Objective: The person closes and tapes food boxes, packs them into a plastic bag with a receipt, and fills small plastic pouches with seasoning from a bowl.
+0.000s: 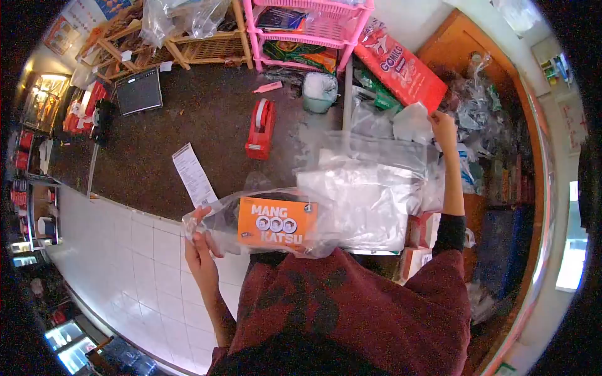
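Observation:
My left hand [202, 245] is closed on the edge of a clear plastic bag [216, 220] in front of my body. Inside that bag lies an orange box [277, 222] printed "MANG KATSU". Reaching out to the right, my right hand [444, 130] pinches the upper corner of a whitish plastic bag [412, 123]. Between the two hands, a stack of clear plastic bags [360, 200] is spread on the counter. A printed paper slip [193, 174] lies just beyond my left hand.
On the dark counter [207, 113] are a red tape dispenser [260, 128], a pink marker [268, 88], a green tub [320, 92] and a black tablet [138, 91]. A pink rack [301, 37] stands behind. A red "GOMICO" pack [401, 66] leans near bundled plastic [476, 103] at right.

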Motion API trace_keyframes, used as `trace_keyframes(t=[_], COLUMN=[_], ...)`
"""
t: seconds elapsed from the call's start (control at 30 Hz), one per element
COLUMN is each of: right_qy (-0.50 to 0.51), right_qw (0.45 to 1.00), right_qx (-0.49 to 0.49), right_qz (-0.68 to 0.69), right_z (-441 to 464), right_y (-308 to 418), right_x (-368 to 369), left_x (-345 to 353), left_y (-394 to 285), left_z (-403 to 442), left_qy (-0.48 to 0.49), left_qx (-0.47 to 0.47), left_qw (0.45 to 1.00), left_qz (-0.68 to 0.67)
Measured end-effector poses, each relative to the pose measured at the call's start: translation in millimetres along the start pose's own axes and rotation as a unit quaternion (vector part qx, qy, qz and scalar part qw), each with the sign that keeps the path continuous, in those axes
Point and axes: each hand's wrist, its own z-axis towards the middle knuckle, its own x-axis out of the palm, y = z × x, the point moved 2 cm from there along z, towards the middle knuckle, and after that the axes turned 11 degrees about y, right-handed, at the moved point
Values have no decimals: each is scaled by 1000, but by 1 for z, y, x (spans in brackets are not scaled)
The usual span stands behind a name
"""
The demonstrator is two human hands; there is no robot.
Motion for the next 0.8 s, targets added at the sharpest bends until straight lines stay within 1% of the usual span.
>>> trace_keyframes(t=[0.07,0.1,0.17,0.3,0.37,0.4,0.47,0.5,0.57,0.6,0.63,0.7,0.73,0.77,0.8], right_qy=[-17,-18,-34,-18,-75,-77,-150,-153,-175,-115,-118,-211,-194,-196,-184], right_qw=[1000,1000,997,999,993,993,976,975,957,955,954,971,971,971,971], right_qx=[-14,-16,-55,-39,-88,-90,-126,-130,-167,-206,-207,-85,-104,-103,-153], right_qz=[-6,-8,34,25,-29,-29,-100,-101,-162,-179,-180,-69,-90,-87,7], right_z=[3,6,10,7,4,3,-1,0,-7,-17,-20,-19,-20,-17,-8], right_y=[-5,-12,-24,-10,-7,-6,-1,0,5,18,23,26,30,23,11], right_x=[-1,0,2,-17,-19,-19,-21,-22,-23,-29,-36,-53,-57,-55,-54], left_x=[2,2,2,1,1,1,1,0,-1,-3,-3,-2,-3,-5,-7], left_y=[4,5,6,7,7,6,4,5,6,5,2,4,8,9,7], left_z=[-2,-3,-6,-12,-16,-18,-23,-24,-26,-28,-28,-31,-34,-35,-35], left_qy=[-7,-9,0,0,13,12,-7,-11,4,5,11,8,7,9,10], left_qx=[36,36,29,33,21,23,-2,0,-6,-5,-2,1,-5,-9,-4], left_qw=[999,999,1000,999,1000,999,1000,1000,999,999,1000,1000,1000,1000,1000], left_qz=[-8,-10,-11,-28,-18,-20,6,3,-34,-33,-14,-2,4,13,15])
